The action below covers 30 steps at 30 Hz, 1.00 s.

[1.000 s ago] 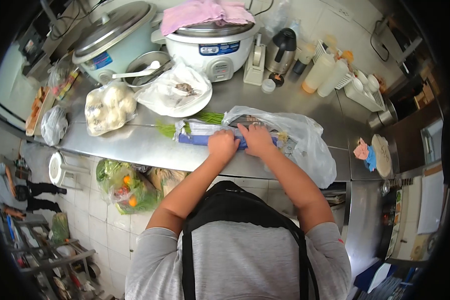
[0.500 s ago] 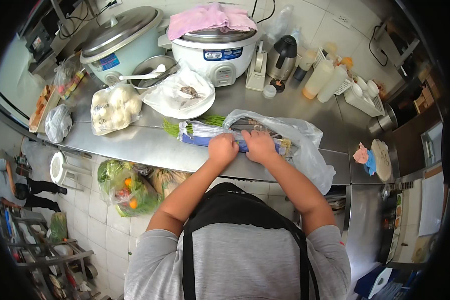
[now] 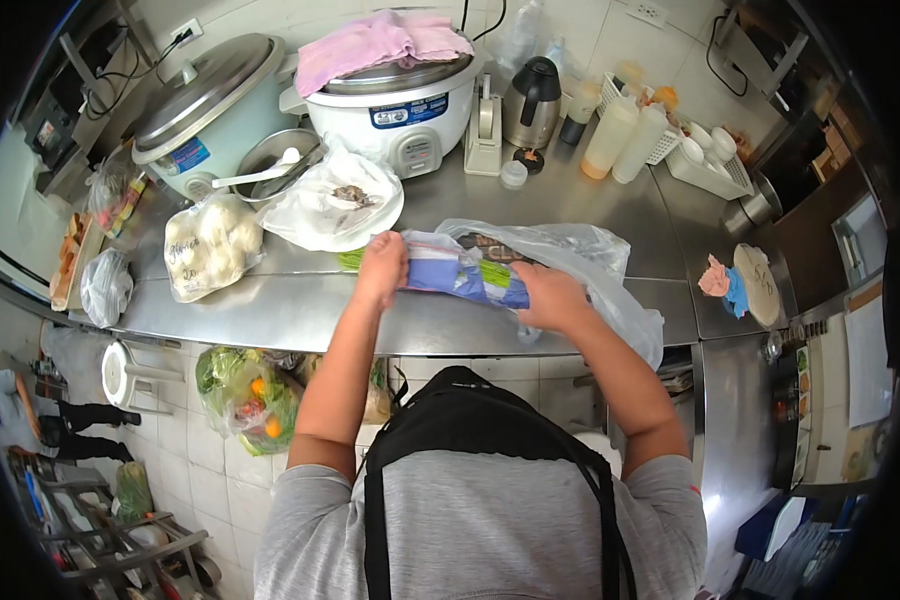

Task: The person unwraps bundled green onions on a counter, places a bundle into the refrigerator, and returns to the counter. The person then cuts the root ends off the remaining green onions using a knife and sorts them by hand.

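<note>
A long bundle of thin green stalks [image 3: 350,260], wrapped in blue and white printed paper [image 3: 435,270], lies slanted near the front of the steel counter. My left hand [image 3: 382,266] is closed around its left end, where the green tips stick out. The right end is gripped by my right hand [image 3: 552,298], with the fingers partly hidden behind the paper. Green shows through a gap in the wrapping beside my right hand. A crumpled clear plastic bag [image 3: 610,270] lies behind and to the right of the bundle, close to my right forearm.
Two large rice cookers [image 3: 395,125] stand at the back, one topped by a pink cloth [image 3: 380,45]. Nearer are a plastic-covered plate [image 3: 320,225] and a bag of pale round items [image 3: 213,245]. Squeeze bottles [image 3: 610,137] stand right. A person [image 3: 20,410] is far left.
My hands have moved apart, the left to the bundle's green-tipped end and the right to its other end. The bundle has turned, showing more blue paper and a gap with green.
</note>
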### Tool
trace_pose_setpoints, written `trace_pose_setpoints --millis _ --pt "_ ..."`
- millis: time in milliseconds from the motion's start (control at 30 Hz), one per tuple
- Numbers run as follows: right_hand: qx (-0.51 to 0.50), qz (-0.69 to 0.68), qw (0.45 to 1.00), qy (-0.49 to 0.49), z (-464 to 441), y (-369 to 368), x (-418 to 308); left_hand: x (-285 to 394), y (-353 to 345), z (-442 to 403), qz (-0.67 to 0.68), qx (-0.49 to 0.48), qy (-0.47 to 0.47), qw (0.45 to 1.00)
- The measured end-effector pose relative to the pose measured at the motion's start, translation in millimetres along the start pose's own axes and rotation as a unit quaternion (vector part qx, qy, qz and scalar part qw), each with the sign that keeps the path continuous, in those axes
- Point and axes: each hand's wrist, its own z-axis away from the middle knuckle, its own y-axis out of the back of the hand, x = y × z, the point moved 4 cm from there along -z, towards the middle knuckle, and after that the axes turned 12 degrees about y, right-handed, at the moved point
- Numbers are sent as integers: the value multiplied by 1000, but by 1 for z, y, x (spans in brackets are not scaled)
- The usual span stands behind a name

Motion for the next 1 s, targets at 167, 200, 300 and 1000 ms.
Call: trace_pose_setpoints --millis 167,200,300,1000 --pt "42 -122 991 15 34 22 26 21 7 -20 -38 7 1 999" --pt "46 -126 991 11 42 27 29 23 3 -25 -44 13 -3 999" --pt "55 -132 990 -17 61 37 45 32 -10 -39 -49 40 -19 998" --pt "230 -355 903 -77 148 37 143 42 -43 -87 57 -95 -35 993"
